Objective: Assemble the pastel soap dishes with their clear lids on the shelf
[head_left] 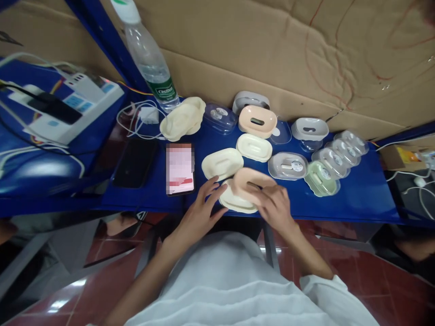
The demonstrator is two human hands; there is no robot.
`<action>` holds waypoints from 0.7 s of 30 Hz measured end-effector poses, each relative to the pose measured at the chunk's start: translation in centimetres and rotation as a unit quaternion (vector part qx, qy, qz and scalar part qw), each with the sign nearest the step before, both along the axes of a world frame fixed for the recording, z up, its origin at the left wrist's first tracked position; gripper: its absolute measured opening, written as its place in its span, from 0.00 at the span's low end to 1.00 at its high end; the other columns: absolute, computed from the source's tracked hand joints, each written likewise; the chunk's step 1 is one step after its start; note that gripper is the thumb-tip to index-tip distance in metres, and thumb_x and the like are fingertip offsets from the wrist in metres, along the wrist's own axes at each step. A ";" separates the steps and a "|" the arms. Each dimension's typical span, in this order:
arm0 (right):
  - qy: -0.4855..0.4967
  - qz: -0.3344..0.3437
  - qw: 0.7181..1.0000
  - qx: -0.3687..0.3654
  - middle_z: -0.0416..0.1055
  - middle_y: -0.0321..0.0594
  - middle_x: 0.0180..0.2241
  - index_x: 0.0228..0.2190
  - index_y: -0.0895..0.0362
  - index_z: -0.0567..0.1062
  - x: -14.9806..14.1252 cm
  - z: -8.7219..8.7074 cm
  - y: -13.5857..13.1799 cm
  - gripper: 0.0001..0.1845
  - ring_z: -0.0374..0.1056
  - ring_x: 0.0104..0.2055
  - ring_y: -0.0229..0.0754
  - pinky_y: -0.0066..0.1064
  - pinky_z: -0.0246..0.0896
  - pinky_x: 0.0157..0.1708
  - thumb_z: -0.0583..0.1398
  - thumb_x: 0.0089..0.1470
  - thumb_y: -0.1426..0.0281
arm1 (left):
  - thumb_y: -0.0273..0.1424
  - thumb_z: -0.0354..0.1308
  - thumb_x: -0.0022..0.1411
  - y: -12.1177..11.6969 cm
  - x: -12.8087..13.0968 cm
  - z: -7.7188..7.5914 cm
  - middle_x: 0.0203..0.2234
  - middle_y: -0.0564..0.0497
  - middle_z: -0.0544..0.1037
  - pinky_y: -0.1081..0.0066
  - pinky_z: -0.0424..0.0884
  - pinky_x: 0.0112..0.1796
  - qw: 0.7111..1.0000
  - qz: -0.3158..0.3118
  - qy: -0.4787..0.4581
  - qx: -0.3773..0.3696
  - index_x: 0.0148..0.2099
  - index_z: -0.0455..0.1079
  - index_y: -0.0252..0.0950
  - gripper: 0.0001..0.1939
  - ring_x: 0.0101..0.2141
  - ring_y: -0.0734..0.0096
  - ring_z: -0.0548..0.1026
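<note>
A peach oval soap-dish part [253,180] lies tilted on a cream oval tray [234,201] at the near edge of the blue shelf [360,190]. My right hand [273,206] rests on the peach part's near side, fingers curled over its rim. My left hand [200,208] has its fingers stretched out, the tips touching the cream tray's left edge. Another cream tray [222,164] lies just beyond my left hand.
Several more soap dishes, cream, peach [257,121], grey, green [321,179] and clear, spread over the shelf. A lit phone [180,168] and a dark phone [135,163] lie left. A water bottle [149,56], a charger with cables [144,117] and a power strip [79,97] stand behind. Cardboard backs the shelf.
</note>
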State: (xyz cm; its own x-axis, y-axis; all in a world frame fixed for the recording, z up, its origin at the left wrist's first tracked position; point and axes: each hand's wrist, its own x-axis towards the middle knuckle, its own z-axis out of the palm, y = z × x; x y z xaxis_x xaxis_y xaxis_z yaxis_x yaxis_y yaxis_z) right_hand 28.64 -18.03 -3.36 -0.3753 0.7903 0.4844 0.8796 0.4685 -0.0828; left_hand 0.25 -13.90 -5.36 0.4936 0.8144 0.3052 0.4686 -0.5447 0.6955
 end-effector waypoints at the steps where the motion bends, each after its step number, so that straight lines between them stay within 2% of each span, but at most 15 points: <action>1: 0.007 0.024 0.999 -0.042 0.82 0.42 0.51 0.68 0.42 0.69 -0.8 -0.2 -0.6 0.30 0.79 0.52 0.51 0.47 0.72 0.56 0.60 0.68 0.71 | 0.28 0.64 0.73 0.1 0.0 0.1 0.73 0.36 0.61 0.51 0.79 0.61 1.000 -0.011 0.007 0.009 0.75 0.56 0.47 0.35 0.67 0.50 0.72; 3: 0.025 0.054 0.990 -0.131 0.80 0.34 0.59 0.74 0.33 0.57 -1.7 0.1 -0.9 0.39 0.78 0.58 0.51 0.52 0.72 0.60 0.58 0.69 0.69 | 0.28 0.62 0.74 0.2 0.1 0.1 0.73 0.36 0.62 0.50 0.77 0.63 0.998 -0.045 0.027 0.029 0.75 0.59 0.47 0.32 0.69 0.49 0.70; 5: 0.031 0.066 0.977 -0.198 0.73 0.22 0.65 0.75 0.23 0.42 -1.9 0.8 -0.8 0.45 0.73 0.65 0.50 0.56 0.69 0.66 0.57 0.70 0.66 | 0.27 0.60 0.75 0.4 0.1 0.1 0.72 0.37 0.65 0.48 0.75 0.64 0.995 -0.072 0.044 0.043 0.73 0.62 0.46 0.29 0.70 0.49 0.69; 6: 0.028 0.071 0.973 -0.220 0.68 0.18 0.68 0.74 0.21 0.36 -1.9 1.1 -0.7 0.46 0.70 0.68 0.49 0.57 0.67 0.69 0.57 0.71 0.63 | 0.26 0.60 0.75 0.4 0.0 0.1 0.71 0.37 0.67 0.48 0.75 0.65 0.995 -0.078 0.047 0.047 0.72 0.64 0.46 0.27 0.70 0.49 0.69; 8: 0.015 0.082 0.965 -0.249 0.59 0.18 0.72 0.74 0.24 0.30 -1.8 1.4 -0.8 0.49 0.64 0.72 0.49 0.59 0.61 0.74 0.58 0.71 0.57 | 0.25 0.59 0.75 0.4 -0.1 -0.1 0.71 0.38 0.68 0.48 0.74 0.65 0.994 -0.077 0.046 0.055 0.70 0.67 0.45 0.25 0.70 0.50 0.70; 9: 0.010 0.083 0.962 -0.261 0.56 0.19 0.73 0.74 0.25 0.27 -1.9 1.4 -1.0 0.51 0.62 0.73 0.49 0.60 0.59 0.75 0.58 0.71 0.56 | 0.25 0.59 0.75 0.4 -0.1 -0.2 0.71 0.38 0.68 0.48 0.75 0.65 0.994 -0.075 0.045 0.059 0.68 0.69 0.44 0.23 0.69 0.50 0.70; 11: 0.015 0.067 0.957 -0.281 0.53 0.17 0.73 0.72 0.23 0.24 -2.3 1.0 -1.5 0.51 0.61 0.73 0.48 0.59 0.57 0.76 0.57 0.72 0.62 | 0.25 0.59 0.75 0.3 -0.2 -0.3 0.71 0.39 0.69 0.49 0.75 0.64 0.994 -0.074 0.044 0.062 0.66 0.72 0.44 0.21 0.68 0.50 0.71; 14: 0.047 0.040 0.953 -0.296 0.54 0.09 0.70 0.69 0.14 0.26 -2.7 0.4 -2.0 0.53 0.64 0.71 0.47 0.61 0.56 0.76 0.56 0.71 0.70 | 0.27 0.61 0.74 0.2 -0.1 -0.3 0.70 0.38 0.70 0.48 0.76 0.63 0.994 -0.075 0.049 0.058 0.65 0.72 0.43 0.20 0.67 0.49 0.73; 16: 0.064 0.069 0.948 -0.304 0.55 0.09 0.71 0.70 0.13 0.30 -2.2 0.7 -1.8 0.51 0.64 0.72 0.49 0.61 0.57 0.76 0.59 0.71 0.65 | 0.29 0.62 0.73 0.2 0.0 0.1 0.69 0.37 0.71 0.46 0.75 0.63 0.994 -0.072 0.053 0.062 0.63 0.73 0.42 0.18 0.67 0.48 0.73; 18: 0.086 0.096 0.956 -0.264 0.60 0.16 0.71 0.73 0.18 0.39 -0.6 1.9 -0.9 0.48 0.65 0.71 0.51 0.59 0.60 0.74 0.62 0.70 0.60 | 0.30 0.63 0.73 0.2 0.2 0.5 0.68 0.36 0.71 0.45 0.75 0.64 0.993 -0.072 0.059 0.069 0.59 0.75 0.40 0.15 0.68 0.46 0.71; 19: 0.095 0.090 0.967 -0.219 0.65 0.22 0.70 0.74 0.22 0.46 0.7 2.8 -0.1 0.44 0.67 0.71 0.53 0.59 0.62 0.73 0.62 0.70 0.60 | 0.30 0.64 0.72 0.2 0.3 0.7 0.68 0.35 0.70 0.45 0.74 0.64 0.992 -0.076 0.061 0.074 0.57 0.75 0.39 0.12 0.68 0.45 0.70; 21: 0.099 0.006 0.989 -0.114 0.73 0.35 0.66 0.72 0.36 0.65 3.6 4.9 2.2 0.31 0.70 0.68 0.56 0.58 0.63 0.70 0.61 0.71 0.62 | 0.30 0.65 0.72 0.3 0.5 0.8 0.68 0.34 0.69 0.46 0.73 0.65 0.991 -0.090 0.056 0.081 0.52 0.76 0.37 0.09 0.69 0.44 0.69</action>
